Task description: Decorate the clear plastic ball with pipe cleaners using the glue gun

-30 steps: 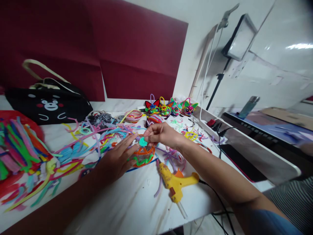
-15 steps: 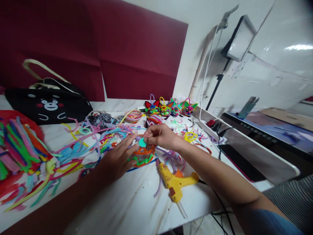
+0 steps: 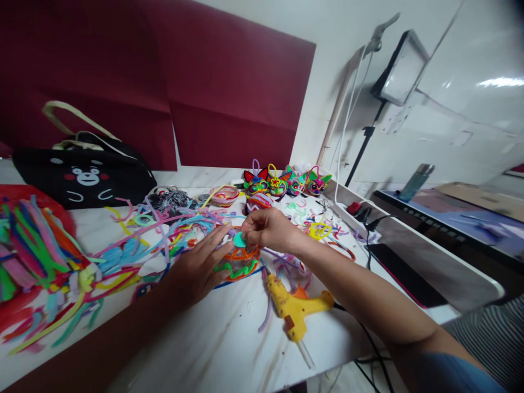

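A rounded craft piece with orange and green pipe cleaners over a see-through body sits on the white table between my hands. My left hand lies against its left side, fingers stretched out. My right hand is closed in a pinch at the top of the piece, its fingertips at the edge of a small teal disc. Whether the disc touches the piece beneath, I cannot tell. A yellow glue gun lies in front of my right forearm, with a clear glue stick protruding from its back end.
Pipe cleaners are strewn across the left side, near a black bag. Several finished cat-like faces stand at the back. A white raised edge, a dark phone-like slab and cables are on the right.
Almost nothing differs. My hands keep their places at the craft piece, and the whole view has shifted very slightly.
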The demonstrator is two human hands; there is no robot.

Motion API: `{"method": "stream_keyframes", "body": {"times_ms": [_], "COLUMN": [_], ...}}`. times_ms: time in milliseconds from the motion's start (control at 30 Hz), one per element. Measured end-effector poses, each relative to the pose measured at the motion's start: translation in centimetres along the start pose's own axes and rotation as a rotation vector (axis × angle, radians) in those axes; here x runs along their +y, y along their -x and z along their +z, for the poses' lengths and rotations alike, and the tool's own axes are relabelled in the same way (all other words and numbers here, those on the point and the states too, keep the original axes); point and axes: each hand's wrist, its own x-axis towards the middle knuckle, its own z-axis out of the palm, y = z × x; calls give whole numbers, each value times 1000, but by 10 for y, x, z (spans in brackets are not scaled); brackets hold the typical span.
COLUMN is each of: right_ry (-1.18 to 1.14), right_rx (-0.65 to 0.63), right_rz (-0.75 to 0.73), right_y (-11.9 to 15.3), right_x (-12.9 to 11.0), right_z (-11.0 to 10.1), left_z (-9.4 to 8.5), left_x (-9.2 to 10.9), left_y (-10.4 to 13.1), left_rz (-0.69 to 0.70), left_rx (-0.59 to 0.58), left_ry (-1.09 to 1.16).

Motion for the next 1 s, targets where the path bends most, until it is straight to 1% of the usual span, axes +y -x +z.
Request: {"method": "stream_keyframes", "body": {"times_ms": [133, 633, 833, 1000], "right_ry": [52, 176, 191, 193], "right_rx": [4, 43, 49, 69], "right_rz": [-6, 2, -22, -70], "right_y": [3, 5, 6, 7], "right_x": [-5, -16, -14, -7], "right_z": [1, 3, 4, 5], "left_z": [1, 2, 2, 2], "left_x": [-1, 0, -1, -1], "left_y": [1, 1, 2, 1], "left_rz": [7, 8, 10, 23], "left_rx": [17, 15, 12, 28], "left_ry": [-6, 1, -1, -11]}}
